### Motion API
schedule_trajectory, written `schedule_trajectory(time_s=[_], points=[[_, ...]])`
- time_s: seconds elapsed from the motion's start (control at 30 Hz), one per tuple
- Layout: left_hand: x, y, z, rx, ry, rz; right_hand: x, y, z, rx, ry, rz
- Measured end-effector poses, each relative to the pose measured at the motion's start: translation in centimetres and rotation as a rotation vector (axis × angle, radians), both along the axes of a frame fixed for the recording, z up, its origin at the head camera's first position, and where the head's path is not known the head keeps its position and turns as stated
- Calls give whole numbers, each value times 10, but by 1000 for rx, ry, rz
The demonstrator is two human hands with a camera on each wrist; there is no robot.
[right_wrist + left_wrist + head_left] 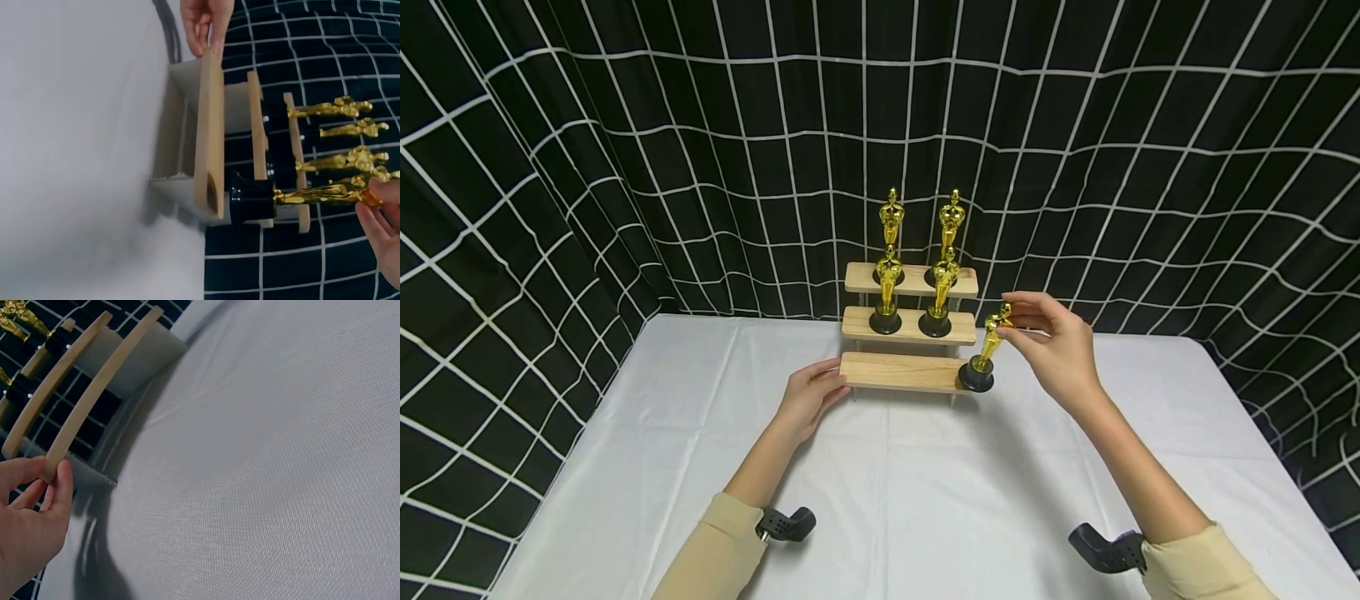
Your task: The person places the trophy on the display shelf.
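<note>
My right hand [1060, 346] pinches a gold trophy figurine [990, 337] by its upper part. This figurine leans slightly, and its round black base [251, 197] is just off the right end of the bottom wooden shelf [902, 372], a small gap showing in the right wrist view. At the other end of that shelf, my left hand [808, 396] grips the wood between thumb and fingers, as the left wrist view [37, 512] also shows. Two matching figurines stand on the middle shelf [910, 327], and two more on the top shelf [857, 277], partly hidden behind them.
The three-step stand sits near the back of a table with a white cloth [880, 492]. A black curtain with white grid lines [790, 158] hangs behind and at both sides. Each wrist wears a black camera mount [786, 525].
</note>
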State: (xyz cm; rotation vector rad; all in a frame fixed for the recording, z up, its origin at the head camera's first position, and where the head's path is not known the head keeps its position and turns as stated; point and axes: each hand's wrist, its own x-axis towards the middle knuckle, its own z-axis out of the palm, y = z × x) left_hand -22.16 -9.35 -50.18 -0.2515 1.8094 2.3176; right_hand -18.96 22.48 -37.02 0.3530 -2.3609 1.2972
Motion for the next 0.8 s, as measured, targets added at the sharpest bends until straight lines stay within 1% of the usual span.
schedule_trajectory(time_s=[0.13, 0.33, 0.57, 0.8], points=[[0, 0, -1, 6, 5, -3, -2, -6, 1, 0, 3, 11], [-1, 0, -1, 4, -5, -4, -6, -15, 2, -12, -8, 35], [0, 0, -1, 13, 4, -11, -9, -29, 5, -49, -26, 69], [0, -1, -1, 9, 1, -2, -14, -41, 4, -68, -29, 95]])
